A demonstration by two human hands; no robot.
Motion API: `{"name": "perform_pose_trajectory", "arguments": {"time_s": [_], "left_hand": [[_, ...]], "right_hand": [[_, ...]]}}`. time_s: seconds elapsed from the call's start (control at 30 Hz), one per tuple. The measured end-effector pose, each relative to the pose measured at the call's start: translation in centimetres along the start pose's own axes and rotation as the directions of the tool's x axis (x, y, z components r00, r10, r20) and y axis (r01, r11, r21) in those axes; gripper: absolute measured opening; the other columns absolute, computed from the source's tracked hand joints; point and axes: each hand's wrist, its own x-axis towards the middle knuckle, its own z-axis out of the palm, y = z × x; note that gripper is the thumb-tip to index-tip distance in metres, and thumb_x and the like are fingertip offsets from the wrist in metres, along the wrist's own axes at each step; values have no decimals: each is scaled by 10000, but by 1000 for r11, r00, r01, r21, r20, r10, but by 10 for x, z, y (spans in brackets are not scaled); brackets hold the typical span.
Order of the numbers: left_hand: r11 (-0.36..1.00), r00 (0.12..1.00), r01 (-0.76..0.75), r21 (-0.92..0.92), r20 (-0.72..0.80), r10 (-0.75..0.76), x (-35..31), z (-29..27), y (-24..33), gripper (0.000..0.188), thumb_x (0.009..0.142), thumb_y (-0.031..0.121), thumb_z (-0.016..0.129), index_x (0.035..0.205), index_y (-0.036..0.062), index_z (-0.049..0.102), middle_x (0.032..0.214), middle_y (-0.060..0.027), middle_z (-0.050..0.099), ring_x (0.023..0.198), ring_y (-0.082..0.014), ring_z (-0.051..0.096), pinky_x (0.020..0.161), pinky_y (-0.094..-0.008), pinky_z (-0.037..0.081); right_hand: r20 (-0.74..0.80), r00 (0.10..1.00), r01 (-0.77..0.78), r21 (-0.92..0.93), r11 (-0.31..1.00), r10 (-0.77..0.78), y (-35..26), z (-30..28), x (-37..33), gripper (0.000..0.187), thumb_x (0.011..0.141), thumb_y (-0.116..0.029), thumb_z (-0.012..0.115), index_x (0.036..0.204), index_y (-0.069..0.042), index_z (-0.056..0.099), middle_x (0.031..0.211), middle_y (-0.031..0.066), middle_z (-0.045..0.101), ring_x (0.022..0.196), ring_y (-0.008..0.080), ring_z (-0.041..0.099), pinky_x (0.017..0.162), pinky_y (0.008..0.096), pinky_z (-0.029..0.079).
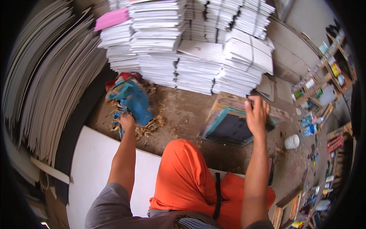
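My left hand reaches into a heap of rags and scraps on the floor, its fingers closed at the lower edge of a crumpled blue cloth. Brown dry scraps lie around that cloth, and a red rag shows behind it. Over on the right, my right hand grips the upper edge of a wooden frame with a dark panel and a green border. The frame leans back, tilted, with its lower edge on the floor. My fingertips are partly hidden behind that edge.
Tall stacks of white sheets stand along the back, with a pink bundle at left. Bent boards lean on the left. A white board lies beneath me. A white cup and cluttered shelves are at right.
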Motion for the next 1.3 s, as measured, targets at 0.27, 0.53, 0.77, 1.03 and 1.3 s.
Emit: {"name": "perform_pose_trajectory", "arguments": {"time_s": [0.27, 0.53, 0.77, 1.03, 1.3], "left_hand": [[757, 758, -448, -475, 247, 604, -78, 9, 83, 400, 952, 298, 738, 1253, 38, 698, 1088, -159, 733, 834, -262, 697, 736, -375, 557], [582, 25, -347, -736, 613, 790, -271, -13, 183, 587, 1040, 450, 649, 1465, 51, 580, 1449, -154, 614, 1320, -297, 588, 1075, -440, 486], [299, -11, -583, -756, 375, 927, -383, 15, 214, 559, 1031, 469, 637, 1378, 36, 569, 1171, -229, 692, 1057, -363, 671, 921, -439, 506], [121, 39, -775, -620, 145, 989, -459, -25, 257, 423, 958, 454, 712, 1201, 107, 723, 1024, -173, 759, 939, -385, 723, 803, -463, 558], [-199, -263, -876, -440, 87, 961, -458, -42, 251, 536, 910, 584, 703, 1161, 111, 738, 995, -118, 761, 904, -330, 738, 782, -446, 586]], "right_hand": [[6, 999, 47, 168, 985, -49, -5, -18, -5, 314, 948, -294, 722, 1192, -103, 676, 1117, 87, 695, 1133, 328, 608, 1048, 465, 389], [-110, 992, -47, 129, 990, 62, 27, -44, -19, 302, 968, -298, 707, 1208, -118, 679, 1124, 74, 700, 1126, 320, 612, 1053, 477, 382], [-218, 955, -156, 202, 967, 199, 70, -92, -47, 293, 992, -284, 688, 1232, -117, 677, 1146, 74, 697, 1139, 310, 613, 1088, 464, 361], [-373, 843, -282, 307, 909, 387, 95, -139, -79, 354, 1004, -248, 697, 1292, -47, 649, 1248, 163, 667, 1206, 352, 581, 1049, 465, 445], [-330, 921, 172, -128, 977, -206, 31, -153, -55, 194, 844, -184, 777, 1028, -125, 758, 1131, 39, 681, 1097, 285, 584, 995, 453, 455]]}}
